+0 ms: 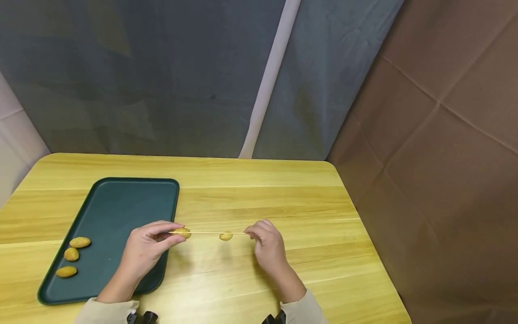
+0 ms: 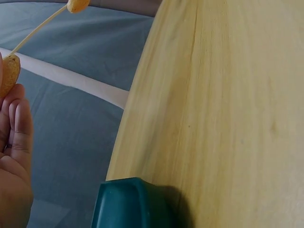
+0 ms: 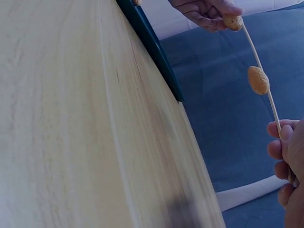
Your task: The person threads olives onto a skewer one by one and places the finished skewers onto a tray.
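Note:
A thin wooden skewer (image 1: 204, 232) is held level above the table between both hands. My left hand (image 1: 142, 247) pinches an oval yellow-brown piece (image 1: 183, 232), which looks like a small potato, between thumb and fingers at the skewer's left end. Farther right along the stick sits a second oval piece (image 3: 258, 80), apart from both hands. My right hand (image 1: 269, 248) grips the skewer's other end, fingers curled round it in the right wrist view. Part of the left piece is hidden by the fingers.
A dark green tray (image 1: 129, 211) lies on the left of the wooden table (image 1: 315, 207), under the left forearm. Along its left side lie 3 similar oval pieces (image 1: 71, 254). Grey cloth (image 1: 182, 81) hangs behind, brown cloth (image 1: 437, 180) on the right.

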Tool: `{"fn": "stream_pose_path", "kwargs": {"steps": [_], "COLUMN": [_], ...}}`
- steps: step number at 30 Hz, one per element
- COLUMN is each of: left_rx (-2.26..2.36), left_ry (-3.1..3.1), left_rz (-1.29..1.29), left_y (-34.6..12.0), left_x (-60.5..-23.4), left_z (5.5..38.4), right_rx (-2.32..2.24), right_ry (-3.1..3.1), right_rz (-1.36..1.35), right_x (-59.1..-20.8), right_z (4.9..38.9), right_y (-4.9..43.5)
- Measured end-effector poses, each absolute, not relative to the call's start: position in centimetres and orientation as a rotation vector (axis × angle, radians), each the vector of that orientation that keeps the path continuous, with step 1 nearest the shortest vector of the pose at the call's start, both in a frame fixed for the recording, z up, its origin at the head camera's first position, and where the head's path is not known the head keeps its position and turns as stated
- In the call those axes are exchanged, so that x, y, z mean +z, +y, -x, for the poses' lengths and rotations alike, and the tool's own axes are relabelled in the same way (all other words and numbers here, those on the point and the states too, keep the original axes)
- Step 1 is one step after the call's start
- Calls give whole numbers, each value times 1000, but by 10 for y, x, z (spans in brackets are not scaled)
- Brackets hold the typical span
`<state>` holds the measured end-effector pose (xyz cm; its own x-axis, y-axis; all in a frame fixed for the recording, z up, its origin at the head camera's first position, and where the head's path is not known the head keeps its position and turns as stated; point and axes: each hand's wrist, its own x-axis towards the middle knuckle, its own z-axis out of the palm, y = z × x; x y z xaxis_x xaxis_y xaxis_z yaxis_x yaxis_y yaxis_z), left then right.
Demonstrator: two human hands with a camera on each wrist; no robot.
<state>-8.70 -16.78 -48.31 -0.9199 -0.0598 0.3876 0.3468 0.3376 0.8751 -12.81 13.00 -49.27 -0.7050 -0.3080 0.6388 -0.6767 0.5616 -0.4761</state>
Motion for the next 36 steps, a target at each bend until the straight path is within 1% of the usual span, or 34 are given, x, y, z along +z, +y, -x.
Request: {"fn": "stream_pose_path", "kwargs": {"steps": [25, 36], "left_rx": [-1677, -1639], "left_ry": [-2208, -2211], "left_rz": [278, 279], "left_y": [-151, -149], "left_x": [-492, -492], "left_z": [89, 93], "right_rx": [944, 949], "right_ry": [-2301, -2306], "right_rz": [-832, -837], "right_x": [-496, -495], "right_z": [128, 128], "right_y": [119, 118]}}
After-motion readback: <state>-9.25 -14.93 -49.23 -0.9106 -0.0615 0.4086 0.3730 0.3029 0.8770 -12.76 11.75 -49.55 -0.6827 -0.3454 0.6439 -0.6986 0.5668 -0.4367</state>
